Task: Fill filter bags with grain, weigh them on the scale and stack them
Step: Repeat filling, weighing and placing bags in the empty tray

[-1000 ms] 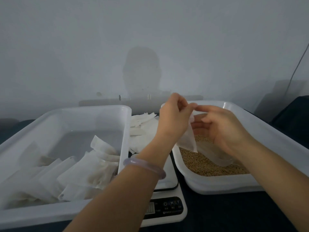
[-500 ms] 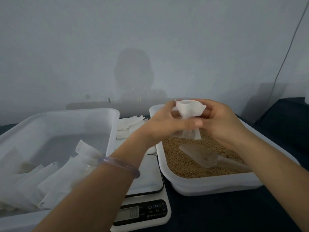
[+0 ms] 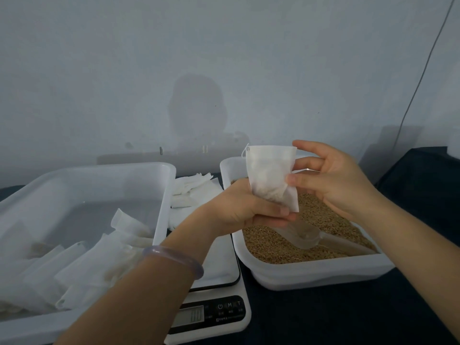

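Just above the grain tub [image 3: 311, 276], the filter bag [image 3: 270, 178] is held upright between both hands: the left hand [image 3: 236, 210] grips its lower end, and the right hand [image 3: 333, 183] pinches its right edge. A scoop [image 3: 305, 236] lies in the grain [image 3: 268, 249].

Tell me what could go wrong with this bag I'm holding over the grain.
The filter bag is limp and gripped low by the left hand, so its mouth may flop shut once the right hand lets go. Reaching for the scoop lying in the grain could spill some beside the tray.
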A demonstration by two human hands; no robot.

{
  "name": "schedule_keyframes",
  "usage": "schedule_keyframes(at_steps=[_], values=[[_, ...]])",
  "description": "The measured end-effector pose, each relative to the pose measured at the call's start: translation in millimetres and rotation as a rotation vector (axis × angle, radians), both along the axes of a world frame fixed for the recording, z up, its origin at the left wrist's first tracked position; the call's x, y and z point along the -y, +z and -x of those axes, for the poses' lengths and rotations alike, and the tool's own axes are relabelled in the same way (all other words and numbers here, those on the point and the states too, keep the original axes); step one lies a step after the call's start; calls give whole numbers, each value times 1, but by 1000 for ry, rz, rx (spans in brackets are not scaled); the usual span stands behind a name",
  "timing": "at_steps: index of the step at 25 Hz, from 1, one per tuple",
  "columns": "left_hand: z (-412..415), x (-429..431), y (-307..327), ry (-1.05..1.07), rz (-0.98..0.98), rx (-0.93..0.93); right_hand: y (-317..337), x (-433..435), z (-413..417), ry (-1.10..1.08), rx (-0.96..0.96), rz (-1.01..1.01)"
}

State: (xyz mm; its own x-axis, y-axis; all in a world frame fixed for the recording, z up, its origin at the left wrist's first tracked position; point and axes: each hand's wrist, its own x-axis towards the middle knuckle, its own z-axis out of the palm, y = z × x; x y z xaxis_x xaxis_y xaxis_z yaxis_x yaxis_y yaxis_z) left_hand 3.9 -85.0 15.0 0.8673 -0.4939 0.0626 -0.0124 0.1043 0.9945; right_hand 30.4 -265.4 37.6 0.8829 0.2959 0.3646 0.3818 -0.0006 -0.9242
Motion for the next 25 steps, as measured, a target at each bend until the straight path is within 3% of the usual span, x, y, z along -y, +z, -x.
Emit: schedule_keyframes(at_steps=[4, 5, 8, 10, 13, 21, 25], values=[[5, -10, 4, 61, -35, -23, -2, -1, -6, -7, 9, 34], [6, -13, 6, 103, -44, -31, -4, 8, -12, -54, 3, 158], [8, -25, 6, 209, -16, -33, -19, 56, -29, -161, -116, 1126], [8, -30, 5, 254, 41, -12, -41, 79, -30, -55, -266, 1436], [4, -24, 3, 340, 68, 3, -56, 85, -25, -81, -220, 1414], [0, -24, -5, 451, -117, -1, -44, 70, -14, -53, 140, 1340], [-5, -20, -7, 495, -191, 21, -39, 74, -6, 1, 111, 1297]])
